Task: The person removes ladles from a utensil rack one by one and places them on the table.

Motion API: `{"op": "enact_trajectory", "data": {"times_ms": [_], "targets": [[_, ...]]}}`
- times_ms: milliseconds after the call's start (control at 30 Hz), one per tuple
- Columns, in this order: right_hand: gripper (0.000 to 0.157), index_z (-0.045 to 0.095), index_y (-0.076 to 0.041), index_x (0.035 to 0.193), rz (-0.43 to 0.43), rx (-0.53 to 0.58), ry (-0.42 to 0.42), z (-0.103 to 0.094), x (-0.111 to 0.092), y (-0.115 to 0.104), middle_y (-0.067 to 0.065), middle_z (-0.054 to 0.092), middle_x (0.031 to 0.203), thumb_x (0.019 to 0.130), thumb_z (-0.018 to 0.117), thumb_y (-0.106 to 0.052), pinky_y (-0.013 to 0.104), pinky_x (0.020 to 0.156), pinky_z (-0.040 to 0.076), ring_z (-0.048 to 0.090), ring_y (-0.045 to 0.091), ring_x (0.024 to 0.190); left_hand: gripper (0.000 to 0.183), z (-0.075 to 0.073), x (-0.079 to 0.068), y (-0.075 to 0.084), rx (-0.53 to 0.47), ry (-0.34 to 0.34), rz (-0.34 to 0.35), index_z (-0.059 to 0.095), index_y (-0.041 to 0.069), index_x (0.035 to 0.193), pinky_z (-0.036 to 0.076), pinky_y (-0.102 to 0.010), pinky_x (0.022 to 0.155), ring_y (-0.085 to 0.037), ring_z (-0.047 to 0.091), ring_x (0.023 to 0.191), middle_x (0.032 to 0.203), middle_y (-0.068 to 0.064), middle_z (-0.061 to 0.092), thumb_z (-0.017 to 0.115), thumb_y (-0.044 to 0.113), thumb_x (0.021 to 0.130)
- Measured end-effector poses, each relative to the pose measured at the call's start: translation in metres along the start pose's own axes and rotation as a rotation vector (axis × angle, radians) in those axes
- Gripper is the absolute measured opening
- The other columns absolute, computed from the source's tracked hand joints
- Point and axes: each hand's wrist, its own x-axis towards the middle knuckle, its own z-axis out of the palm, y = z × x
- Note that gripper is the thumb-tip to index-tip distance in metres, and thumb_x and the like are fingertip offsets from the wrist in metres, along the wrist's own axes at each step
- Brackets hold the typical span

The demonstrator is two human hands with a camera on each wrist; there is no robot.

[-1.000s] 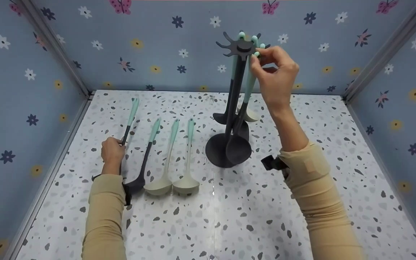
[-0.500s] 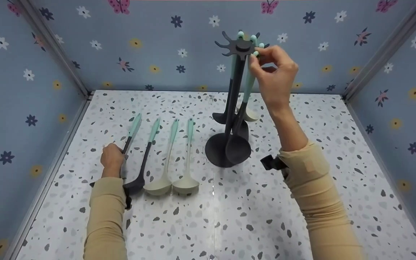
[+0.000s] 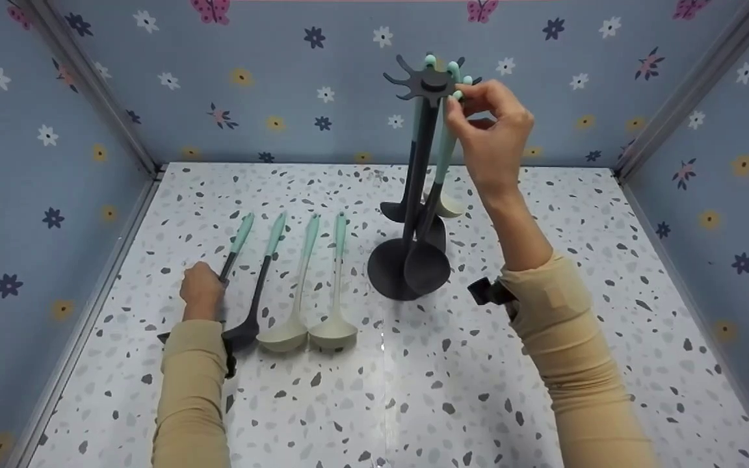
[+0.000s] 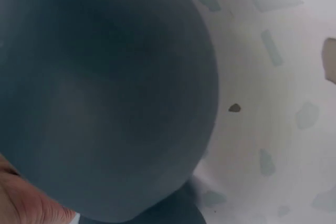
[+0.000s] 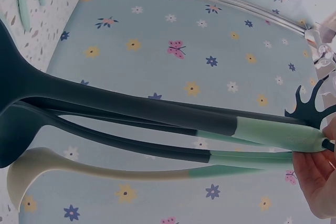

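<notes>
Toward the table's left side, my left hand (image 3: 203, 285) grips the dark shaft of a ladle (image 3: 239, 235) with a mint handle. Its bowl lies hidden under the wrist in the head view, while a large dark bowl (image 4: 115, 93) fills much of the left wrist view. My right hand (image 3: 495, 133) is raised at the top of a black utensil stand (image 3: 421, 162). Thumb and forefinger pinch the mint handle end of a dark ladle (image 3: 428, 268) hanging on the stand's front right. In the right wrist view, this ladle's handle (image 5: 278, 134) meets the fingertips beside a hook.
Beside the gripped ladle lie a dark ladle (image 3: 259, 286) and two cream ladles (image 3: 283, 337), (image 3: 333, 331), handles pointing away. Several other utensils hang on the stand, among them a cream ladle (image 5: 39, 169). Flower-patterned panels (image 3: 322, 78) enclose the speckled table (image 3: 452, 390).
My left hand has come slightly nearer, bringing the ladle's handle end down level with the others in the row. The right hand keeps its pinch at the stand.
</notes>
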Motion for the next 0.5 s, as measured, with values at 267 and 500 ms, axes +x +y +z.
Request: {"op": "enact_trajectory", "data": {"times_ms": [267, 500], "targets": [[0.008, 0.063, 0.006, 0.083, 0.041, -0.001, -0.014, 0.0, 0.0, -0.012, 0.005, 0.06, 0.074, 0.077, 0.061, 0.0, 0.02, 0.055, 0.047, 0.055, 0.012, 0.064, 0.025, 0.002, 0.0, -0.001, -0.011, -0.003, -0.009, 0.053, -0.015, 0.096, 0.043, -0.046, 0.073, -0.033, 0.053, 0.075, 0.093, -0.031, 0.056, 0.059, 0.004, 0.081], [0.009, 0.063, 0.008, 0.085, 0.02, -0.016, -0.024, -0.003, -0.002, -0.032, 0.006, 0.06, 0.075, 0.078, 0.06, 0.002, 0.02, 0.056, 0.047, 0.055, 0.01, 0.065, 0.018, 0.001, 0.0, -0.002, 0.019, -0.023, 0.02, 0.054, -0.014, 0.092, 0.044, -0.045, 0.068, -0.032, 0.053, 0.072, 0.089, -0.03, 0.056, 0.054, -0.002, 0.079]]}}
